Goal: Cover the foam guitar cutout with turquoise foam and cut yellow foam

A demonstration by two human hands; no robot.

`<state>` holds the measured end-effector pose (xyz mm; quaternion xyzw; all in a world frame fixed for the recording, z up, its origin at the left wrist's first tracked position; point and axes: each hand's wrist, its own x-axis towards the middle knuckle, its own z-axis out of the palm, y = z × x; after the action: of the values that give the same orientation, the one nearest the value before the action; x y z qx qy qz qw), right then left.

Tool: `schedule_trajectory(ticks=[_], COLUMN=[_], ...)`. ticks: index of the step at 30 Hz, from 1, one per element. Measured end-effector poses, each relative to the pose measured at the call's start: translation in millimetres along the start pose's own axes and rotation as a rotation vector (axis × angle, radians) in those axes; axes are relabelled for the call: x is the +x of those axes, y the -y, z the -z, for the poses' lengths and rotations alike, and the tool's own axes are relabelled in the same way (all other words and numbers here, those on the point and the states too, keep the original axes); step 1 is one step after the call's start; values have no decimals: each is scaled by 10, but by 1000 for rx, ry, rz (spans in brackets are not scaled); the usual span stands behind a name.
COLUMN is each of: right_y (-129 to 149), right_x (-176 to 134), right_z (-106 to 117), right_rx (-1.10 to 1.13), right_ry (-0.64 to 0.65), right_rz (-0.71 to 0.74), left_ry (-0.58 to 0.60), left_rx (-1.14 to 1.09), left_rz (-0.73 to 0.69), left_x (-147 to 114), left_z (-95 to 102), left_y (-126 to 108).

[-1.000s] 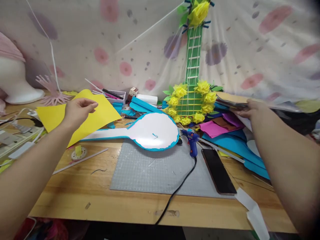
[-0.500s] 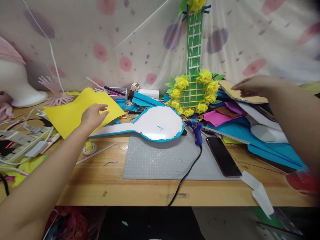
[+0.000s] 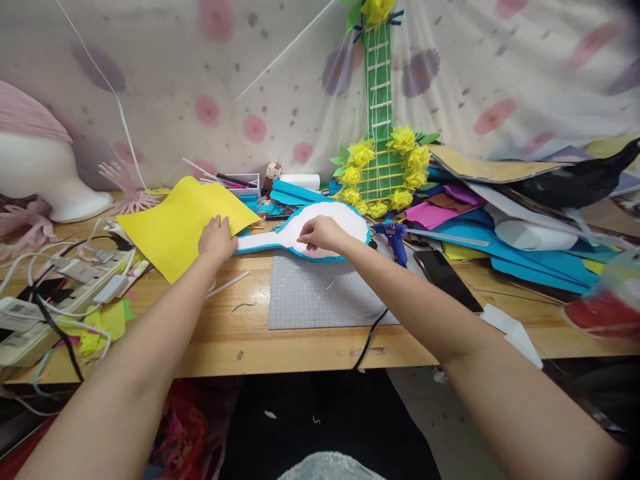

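Observation:
A lute-shaped white cutout with a blue edge [image 3: 350, 223] lies across the desk, its narrow neck pointing left. My left hand [image 3: 217, 241] rests by the end of that neck and over the edge of a yellow sheet [image 3: 170, 223], its fingers stretched out. Above the white face of the round body is my right hand [image 3: 320, 235], with thumb and fingers pinched together; whatever is between them is too small to make out. Just right of the body lies a blue glue gun [image 3: 395, 243]. Part of a grey cutting mat [image 3: 310, 300] shows beneath the cutout.
A green paper guitar with yellow flowers [image 3: 383, 113] leans at the back. Coloured sheets [image 3: 530, 260] pile up on the right, beside a black phone [image 3: 447, 280]. Power strips with tangled cables [image 3: 65, 293] and a white mannequin head [image 3: 45, 173] occupy the left.
My right hand has come from the right-hand pile to the white body, its fingers now pinched. My left hand has lowered to the neck's end. The small blue piece on the white face no longer shows.

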<state>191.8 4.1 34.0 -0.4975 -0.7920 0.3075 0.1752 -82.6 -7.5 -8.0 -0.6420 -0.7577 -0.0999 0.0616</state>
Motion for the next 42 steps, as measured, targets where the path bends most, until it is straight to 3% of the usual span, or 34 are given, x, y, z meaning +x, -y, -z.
schedule_trajectory(ticks=[3,7,12,19,21,24,27,30,35,38,42], right_y=[-144,-313,-447,-501,-472,-359,-225,-199,-444,-646,-911], right_x=[15,-43,-127,-152,-135,-92,-61,-74,-168,-233,-306], right_z=[-86,-147,-224,-244,-249,-238,-152,10,214,226,197], right_rx=[54,-55,-30,81,220,631,1017,1152,1127,906,476], right_ry=[-91,-221,-267,-260,-235,-125,-77,-157,-320,-399,-570], right_rz=[-48,-50,-34,-39,-70,-160,-197,-207,-294,-355,-308], left_ry=[11,3,37,-166,-207,-280,-305,-286,-371,-402,-432], left_rx=[18,56,161,54,-24,-154,-224,-221,-211,-242,-327], left_rz=[10,41,20,-116,-181,-308,-508,-721,-1011,-1140,-1196], left_x=[73,158,192,150,142,90,-42,-222,-449,-539,-616], left_z=[-3,-30,-42,115,258,479,559,421,-45,-282,-462], left_y=[-68,-161,-226,-158,-193,-360,-618,-839,-1024,-1142,-1310])
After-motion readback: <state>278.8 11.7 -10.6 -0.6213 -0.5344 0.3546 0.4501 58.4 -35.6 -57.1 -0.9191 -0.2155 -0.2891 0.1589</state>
